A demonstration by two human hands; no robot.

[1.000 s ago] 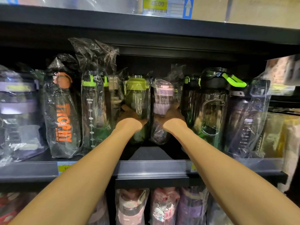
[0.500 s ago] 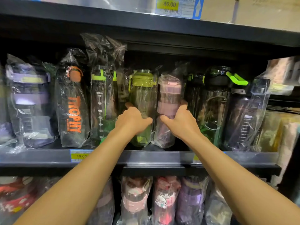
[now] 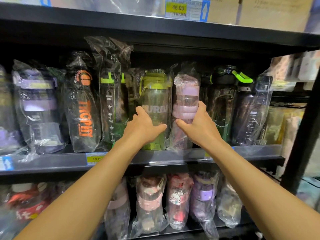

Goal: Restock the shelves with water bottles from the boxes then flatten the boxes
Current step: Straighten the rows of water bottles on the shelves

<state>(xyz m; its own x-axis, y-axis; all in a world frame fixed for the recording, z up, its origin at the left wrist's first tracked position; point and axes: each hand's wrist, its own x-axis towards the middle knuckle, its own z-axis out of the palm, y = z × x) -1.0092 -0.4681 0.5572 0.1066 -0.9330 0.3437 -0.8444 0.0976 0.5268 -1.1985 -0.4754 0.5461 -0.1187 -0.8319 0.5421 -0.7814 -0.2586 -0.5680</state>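
The left hand (image 3: pixel 143 125) and right hand (image 3: pixel 197 126) are now nearer the front than a second ago, drawn out from deep in the black metal shelf (image 3: pixel 52 161). The lime-green-lidded clear water bottle (image 3: pixel 155 94) and the pink-banded clear water bottle (image 3: pixel 187 94), each in crinkled plastic wrap, come forward with them. They now stand level with the front row, seemingly just behind the shelf lip. Pale lettering on the green-lidded one now shows.

shop aisle: dark shelf (image 3: pixel 155 160) rows of bagged bottles (image 3: pixel 81 110), yellow price tags (image 3: pixel 178 8).
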